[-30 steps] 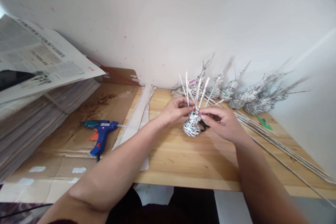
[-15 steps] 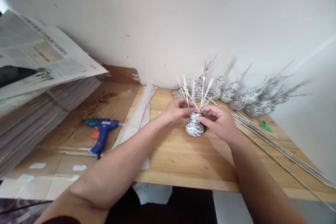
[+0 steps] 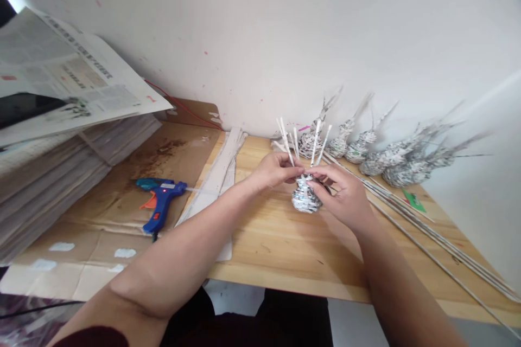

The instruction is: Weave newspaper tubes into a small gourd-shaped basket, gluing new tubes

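A small round woven vessel of rolled newspaper [image 3: 306, 201] stands on the wooden table [image 3: 272, 249], several white paper sticks [image 3: 315, 143] rising from its narrow neck. At the left of the neck, my left hand [image 3: 280, 169] is closed with thumb and fingers pinched at the base of the sticks. My right hand [image 3: 340, 187] is closed on the vessel's right side, its thumb against the body and its index finger across the top. The fingers partly cover the rim, so the exact strand under them is hidden.
Several similar woven pieces [image 3: 362, 146] line the wall at the back right. Long paper rods [image 3: 435, 233] lie along the right side near a green card [image 3: 415, 200]. A blue glue gun [image 3: 163, 203] rests on cardboard [image 3: 97, 238] at the left, beside stacked newspapers [image 3: 81, 81].
My right fingers have shifted over the top of the neck, and the sticks lean differently. The whole view has moved slightly. Both hands stay on the vessel.
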Demonstrator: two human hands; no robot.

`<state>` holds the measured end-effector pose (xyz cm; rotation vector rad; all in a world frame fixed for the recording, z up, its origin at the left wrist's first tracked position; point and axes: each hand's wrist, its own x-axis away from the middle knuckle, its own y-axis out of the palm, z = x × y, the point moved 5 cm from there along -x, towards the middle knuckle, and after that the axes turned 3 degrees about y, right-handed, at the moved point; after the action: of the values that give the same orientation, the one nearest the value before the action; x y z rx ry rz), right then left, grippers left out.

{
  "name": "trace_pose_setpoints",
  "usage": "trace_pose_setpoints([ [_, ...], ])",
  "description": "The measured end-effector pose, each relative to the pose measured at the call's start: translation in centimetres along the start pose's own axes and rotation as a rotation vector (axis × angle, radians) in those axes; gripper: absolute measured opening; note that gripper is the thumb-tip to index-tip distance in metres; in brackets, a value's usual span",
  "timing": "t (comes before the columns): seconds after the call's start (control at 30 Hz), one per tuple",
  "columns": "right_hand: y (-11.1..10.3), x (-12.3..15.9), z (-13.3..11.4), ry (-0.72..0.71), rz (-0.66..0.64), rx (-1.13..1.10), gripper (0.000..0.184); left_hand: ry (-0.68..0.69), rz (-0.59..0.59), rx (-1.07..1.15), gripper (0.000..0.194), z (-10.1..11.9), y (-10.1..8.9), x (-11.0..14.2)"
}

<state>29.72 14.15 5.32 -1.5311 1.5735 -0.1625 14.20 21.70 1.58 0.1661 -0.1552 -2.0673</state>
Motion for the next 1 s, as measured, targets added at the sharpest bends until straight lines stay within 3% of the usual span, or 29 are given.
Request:
trace_pose_setpoints([
  [0.13,-0.2,-0.1,-0.7,-0.074,0.009,0.137,0.025,0.006,-0.048,0.053,0.027,0.0,-0.2,-0.2],
  [0.33,-0.2,0.1,-0.2,-0.033,0.024,0.14,0.018,0.083,-0.129,0.058,0.029,0.1,-0.1,-0.5],
  [0.57,-0.2,0.0,-1.1,-0.075,0.037,0.152,0.012,0.263,-0.074,-0.132,0.017,0.9,0.0,-0.4],
  [0.77,-0.3,0.1,-1.3,-0.049,0.029,0.137,0.007,0.251,-0.024,-0.115,0.026,0.8,0.3,-0.3],
  [1.0,-0.4,0.2,-1.2,-0.022,0.023,0.149,0.005,0.218,-0.043,-0.023,0.036,0.5,1.2,-0.2],
])
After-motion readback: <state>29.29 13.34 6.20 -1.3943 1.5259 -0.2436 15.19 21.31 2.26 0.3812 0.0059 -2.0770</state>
